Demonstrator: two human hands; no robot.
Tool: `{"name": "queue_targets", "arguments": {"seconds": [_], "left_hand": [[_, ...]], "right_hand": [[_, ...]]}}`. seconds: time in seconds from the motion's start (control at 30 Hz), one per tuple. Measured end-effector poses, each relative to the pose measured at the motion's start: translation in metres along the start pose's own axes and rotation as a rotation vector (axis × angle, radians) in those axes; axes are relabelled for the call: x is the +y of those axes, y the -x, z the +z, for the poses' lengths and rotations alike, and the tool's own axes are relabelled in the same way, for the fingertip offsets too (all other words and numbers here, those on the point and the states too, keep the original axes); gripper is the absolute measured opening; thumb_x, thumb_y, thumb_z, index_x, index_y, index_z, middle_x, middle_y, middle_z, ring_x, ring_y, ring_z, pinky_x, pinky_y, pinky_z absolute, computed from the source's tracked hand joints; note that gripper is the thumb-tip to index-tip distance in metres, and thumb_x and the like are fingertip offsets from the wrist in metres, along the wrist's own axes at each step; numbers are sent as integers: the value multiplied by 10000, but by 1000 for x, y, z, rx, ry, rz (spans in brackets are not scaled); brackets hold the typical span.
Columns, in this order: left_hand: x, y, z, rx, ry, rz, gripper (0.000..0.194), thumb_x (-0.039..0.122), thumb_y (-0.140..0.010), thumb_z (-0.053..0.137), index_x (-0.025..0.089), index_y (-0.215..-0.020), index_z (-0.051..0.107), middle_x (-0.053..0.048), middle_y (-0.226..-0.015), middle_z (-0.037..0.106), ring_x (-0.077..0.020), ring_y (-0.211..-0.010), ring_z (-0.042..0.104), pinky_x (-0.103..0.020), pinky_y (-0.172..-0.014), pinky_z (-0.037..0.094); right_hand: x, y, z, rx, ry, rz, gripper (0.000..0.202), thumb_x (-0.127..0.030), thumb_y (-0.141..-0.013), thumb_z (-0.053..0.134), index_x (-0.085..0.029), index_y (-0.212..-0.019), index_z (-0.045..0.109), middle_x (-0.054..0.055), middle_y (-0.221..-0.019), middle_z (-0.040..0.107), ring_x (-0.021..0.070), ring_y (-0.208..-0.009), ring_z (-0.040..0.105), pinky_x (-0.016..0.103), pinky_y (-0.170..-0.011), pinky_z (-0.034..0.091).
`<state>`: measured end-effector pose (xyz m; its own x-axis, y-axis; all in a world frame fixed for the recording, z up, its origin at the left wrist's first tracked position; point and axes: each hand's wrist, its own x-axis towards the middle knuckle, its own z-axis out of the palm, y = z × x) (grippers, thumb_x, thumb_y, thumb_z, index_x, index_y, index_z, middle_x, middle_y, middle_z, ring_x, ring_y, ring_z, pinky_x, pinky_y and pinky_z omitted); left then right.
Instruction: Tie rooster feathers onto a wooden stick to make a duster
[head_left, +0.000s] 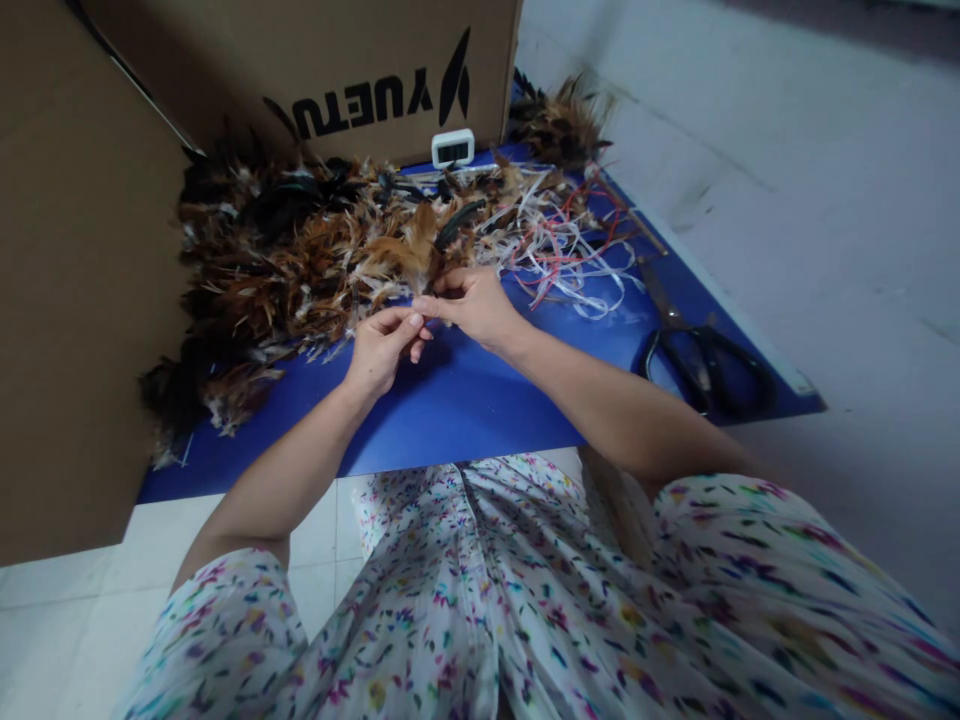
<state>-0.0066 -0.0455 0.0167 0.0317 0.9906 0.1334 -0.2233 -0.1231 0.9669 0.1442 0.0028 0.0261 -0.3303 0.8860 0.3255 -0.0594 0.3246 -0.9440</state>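
Note:
My left hand (377,350) is closed in a pinch, thumb against the fingers, above the near part of the blue tabletop (465,400). What it pinches is too small to make out. My right hand (480,305) meets it fingertip to fingertip, its fingers curled in. A tuft of tan feathers (414,245) rises from the fingers of my right hand, its lower end hidden by them. Just beyond both hands spreads a thick pile of brown and black feathers (300,250). Tangled white and red strings (570,245) lie to the right of the pile.
Black-handled scissors (705,365) lie at the table's right side. A small white digital timer (453,148) stands against a large cardboard box (360,60) at the back. More cardboard (67,300) borders the left. Another feather bunch (562,120) sits at the far right corner.

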Motion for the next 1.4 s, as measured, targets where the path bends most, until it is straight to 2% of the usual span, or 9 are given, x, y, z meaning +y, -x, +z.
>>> {"name": "queue_targets", "arguments": {"seconds": [0.2,0.37,0.53,0.67,0.8,0.97,1.1,1.27,1.4], "left_hand": [[-1,-1,-3,10,-18,1,401,478,-605,903,144,-700,700,11,-586,667,-57,-377,509,-188,-363,403],[2,-4,-6,27,39,-62,321,400,-651,885,148,-733,703,23,-582,646,-50,-385,493,-182,-375,391],[9,-6,-6,86,101,-111,188,277,-758,815,141,-735,686,39,-554,586,-41,-404,474,-167,-390,369],[12,-9,-7,130,124,-114,172,249,-800,781,142,-727,666,41,-555,571,-38,-402,457,-163,-387,351],[12,-14,-12,152,136,-93,172,252,-804,777,149,-731,660,42,-558,572,-38,-403,450,-162,-384,346],[10,-16,-15,168,134,-84,168,258,-807,773,157,-728,665,40,-562,572,-38,-405,439,-164,-379,342],[10,-16,-15,183,120,-103,174,265,-800,784,167,-722,662,44,-559,559,-33,-408,424,-166,-383,334],[10,-16,-15,188,124,-106,171,259,-805,782,169,-729,658,45,-556,556,-38,-409,418,-180,-389,324],[10,-16,-15,188,132,-120,177,258,-820,769,168,-724,650,44,-558,556,-39,-411,420,-184,-389,323]], "right_hand": [[-3,0,2,10,34,12,495,-568,-674,831,-166,-616,548,-16,-620,524,94,-611,446,252,-551,398],[-4,-9,-17,-40,92,-16,326,-388,-686,854,-150,-739,637,5,-727,623,116,-683,541,272,-653,473],[3,-20,-50,-61,427,-35,108,-226,-726,776,-154,-787,723,19,-732,685,148,-699,600,319,-732,493],[3,-20,-62,-198,721,-55,76,-158,-751,715,-173,-814,755,40,-763,708,186,-766,640,345,-788,493],[-1,-18,-57,-322,929,-111,235,-93,-789,610,-187,-930,773,74,-951,736,225,-914,652,374,-876,482],[7,-15,-41,-222,1034,-114,292,-156,-923,502,-153,-1074,752,140,-1100,704,278,-1074,616,436,-975,446],[24,-15,-35,-244,1154,-125,246,-236,-928,572,-124,-1068,740,181,-1125,681,335,-1115,579,491,-960,451],[31,-20,-41,-253,1054,-98,143,-132,-874,588,-148,-889,730,150,-1035,685,293,-1030,607,449,-929,476],[24,-24,-49,-126,758,-95,59,-162,-833,649,-173,-806,700,84,-924,692,222,-904,625,407,-919,477]]}}
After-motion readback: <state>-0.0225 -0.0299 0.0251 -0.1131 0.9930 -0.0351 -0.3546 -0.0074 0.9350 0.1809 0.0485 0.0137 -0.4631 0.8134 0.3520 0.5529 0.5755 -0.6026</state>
